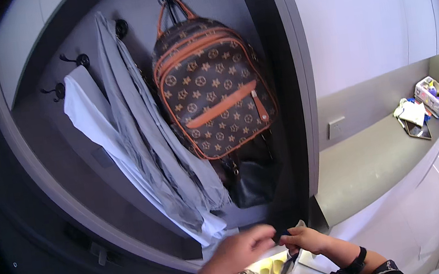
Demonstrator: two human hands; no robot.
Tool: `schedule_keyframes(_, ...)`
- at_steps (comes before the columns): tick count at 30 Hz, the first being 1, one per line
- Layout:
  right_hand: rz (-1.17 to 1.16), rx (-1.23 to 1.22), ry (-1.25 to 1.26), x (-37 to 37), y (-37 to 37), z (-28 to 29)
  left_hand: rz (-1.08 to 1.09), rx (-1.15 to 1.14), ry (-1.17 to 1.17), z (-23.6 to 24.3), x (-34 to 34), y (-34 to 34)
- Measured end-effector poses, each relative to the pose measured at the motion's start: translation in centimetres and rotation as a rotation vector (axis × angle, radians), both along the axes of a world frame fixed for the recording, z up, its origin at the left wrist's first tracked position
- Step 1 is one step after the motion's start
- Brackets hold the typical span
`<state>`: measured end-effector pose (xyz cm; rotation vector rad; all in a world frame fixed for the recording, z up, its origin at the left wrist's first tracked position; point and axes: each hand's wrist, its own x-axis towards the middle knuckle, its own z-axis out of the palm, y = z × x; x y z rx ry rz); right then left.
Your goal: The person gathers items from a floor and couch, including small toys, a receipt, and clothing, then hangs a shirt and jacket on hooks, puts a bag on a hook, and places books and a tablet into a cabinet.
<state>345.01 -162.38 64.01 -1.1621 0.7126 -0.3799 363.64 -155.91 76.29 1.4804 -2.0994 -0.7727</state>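
Low in the view, in front of the coat niche, my two hands are close together. My left hand [245, 244] is smeared by motion, its fingers bent toward the right hand. My right hand [306, 240] is closed in a pinch at a small dark thing, too unclear to name. Behind and above hang a brown patterned backpack [213, 88] with orange trim, a black bag [256, 182], a grey scarf [143, 125] and a white cloth [105, 132]. The lower end of the white cloth is just beyond my left hand.
Black hooks [74, 60] line the niche wall. Yellow slippers [270, 269] lie below my hands. To the right, a ledge [367, 167] bears a phone [417, 131], white papers [411, 113] and a box of small items [432, 95]. A dark door [80, 255] stands at left.
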Motion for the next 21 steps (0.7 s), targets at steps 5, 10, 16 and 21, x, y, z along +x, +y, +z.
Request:
schedule_keyframes(5,0.087,-0.463,0.225,-0.9,-1.3,7.7,0.273,-0.684,0.065,6.7,4.0,-6.0)
schedule_keyframes(10,-0.022,-0.652,0.294,-2.0,-2.8,16.0,0.283,-1.170,-0.496,14.9,2.8,-11.1)
schedule_keyframes(16,-0.178,-0.812,0.176,-1.4,-2.9,22.7,0.362,-1.267,-0.803,17.7,4.3,-16.7)
schedule_keyframes(21,-0.224,-1.129,0.354,-0.5,-2.2,29.7,0.357,-1.287,-0.789,16.6,5.9,-20.4)
